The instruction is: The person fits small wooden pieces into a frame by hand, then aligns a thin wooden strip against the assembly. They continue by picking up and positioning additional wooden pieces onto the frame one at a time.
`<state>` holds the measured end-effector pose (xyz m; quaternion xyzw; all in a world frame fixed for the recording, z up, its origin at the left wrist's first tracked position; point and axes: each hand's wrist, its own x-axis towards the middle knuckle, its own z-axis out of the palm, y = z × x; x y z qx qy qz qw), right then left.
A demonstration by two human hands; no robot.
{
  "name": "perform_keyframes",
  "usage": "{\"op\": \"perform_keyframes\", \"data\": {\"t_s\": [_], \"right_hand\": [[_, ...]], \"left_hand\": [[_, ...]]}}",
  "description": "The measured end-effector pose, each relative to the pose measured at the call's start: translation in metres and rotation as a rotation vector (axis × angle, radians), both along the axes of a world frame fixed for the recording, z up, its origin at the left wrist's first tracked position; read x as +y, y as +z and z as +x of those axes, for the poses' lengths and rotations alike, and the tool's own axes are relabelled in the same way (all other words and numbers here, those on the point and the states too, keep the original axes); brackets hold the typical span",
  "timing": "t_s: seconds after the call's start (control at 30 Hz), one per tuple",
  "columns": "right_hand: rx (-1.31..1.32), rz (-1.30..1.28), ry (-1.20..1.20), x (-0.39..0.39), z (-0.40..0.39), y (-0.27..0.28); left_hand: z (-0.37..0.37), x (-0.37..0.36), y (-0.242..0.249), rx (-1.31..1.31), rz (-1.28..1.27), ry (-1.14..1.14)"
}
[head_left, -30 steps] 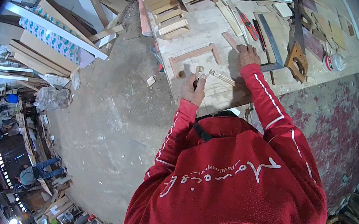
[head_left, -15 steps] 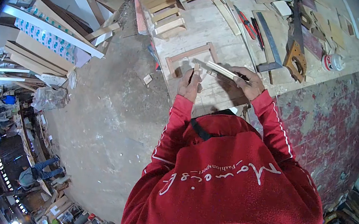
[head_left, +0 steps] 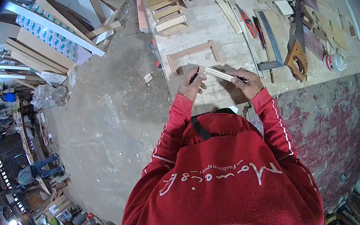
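Observation:
My right hand [head_left: 249, 84] is closed on the right end of a pale wooden strip [head_left: 219, 74] held over the workbench. At the strip's left end, my left hand [head_left: 191, 82] pinches a small wooden piece [head_left: 201, 70], which meets or nearly meets the strip. A brown three-sided wooden frame [head_left: 192, 50] lies flat on the bench just beyond my left hand.
On the bench [head_left: 201, 22] lie a handsaw [head_left: 297, 59], a metal square [head_left: 269, 38], red-handled pliers [head_left: 249, 23] and a white jar [head_left: 333, 62]. Wooden assemblies [head_left: 170, 15] stand at the back left. Long boards [head_left: 54, 27] lean at the left; far off is another person [head_left: 35, 173].
The strip has turned closer to level and its left end has come to the small piece in my left hand. Both hands have shifted slightly.

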<state>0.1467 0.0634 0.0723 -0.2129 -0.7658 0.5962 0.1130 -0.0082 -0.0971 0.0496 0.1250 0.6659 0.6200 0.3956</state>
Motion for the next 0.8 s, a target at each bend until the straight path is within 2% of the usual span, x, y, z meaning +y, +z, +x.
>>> {"op": "perform_keyframes", "data": {"t_s": [0.2, 0.27, 0.4, 0.47, 0.8], "right_hand": [[-0.052, 0.029, 0.032, -0.002, 0.002, -0.002], [0.083, 0.085, 0.036, -0.003, 0.003, -0.011], [0.104, 0.082, 0.044, -0.005, 0.005, -0.007], [-0.037, 0.009, 0.055, -0.005, 0.005, 0.004], [0.019, 0.048, 0.012, -0.016, 0.01, 0.015]], "left_hand": [[0.002, -0.006, 0.003, -0.073, 0.053, -0.012], [0.002, -0.008, 0.002, -0.147, 0.071, -0.016], [0.001, -0.011, -0.005, -0.17, 0.134, -0.039], [-0.001, -0.012, -0.008, -0.144, 0.16, -0.059], [0.001, -0.015, 0.005, -0.017, 0.124, -0.103]]}}
